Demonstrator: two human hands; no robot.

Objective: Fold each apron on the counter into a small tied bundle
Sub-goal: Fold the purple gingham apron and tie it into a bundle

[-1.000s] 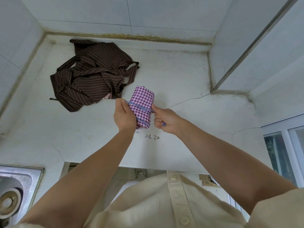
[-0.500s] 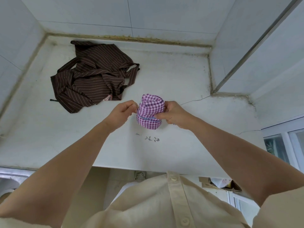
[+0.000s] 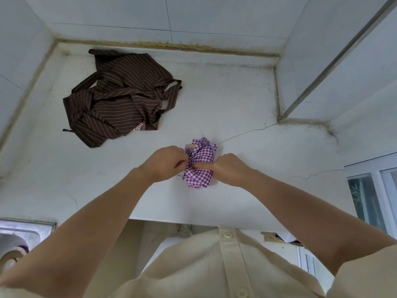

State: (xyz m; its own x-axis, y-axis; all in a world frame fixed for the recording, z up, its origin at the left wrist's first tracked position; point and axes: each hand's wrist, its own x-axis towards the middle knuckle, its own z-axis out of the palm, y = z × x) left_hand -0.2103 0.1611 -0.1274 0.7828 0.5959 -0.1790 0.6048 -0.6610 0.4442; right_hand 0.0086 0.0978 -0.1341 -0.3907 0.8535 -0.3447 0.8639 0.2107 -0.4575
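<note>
Both hands were on the purple apron (image 3: 198,177), rolled up small, over the counter's (image 3: 236,100) front-middle; couldn't tell if it touched the surface. Left hand (image 3: 165,163): fingers curled, pinching the strap (image 3: 202,144) at the roll's upper-left edge. Right hand (image 3: 231,168): fingers curled tight round the roll's middle from the right, fabric bunched there. Brown apron (image 3: 120,100) lay crumpled and unfolded at the counter's back-left, well apart from the purple one. Sink (image 3: 23,231) corner at lower left, window (image 3: 369,196) at right.
</note>
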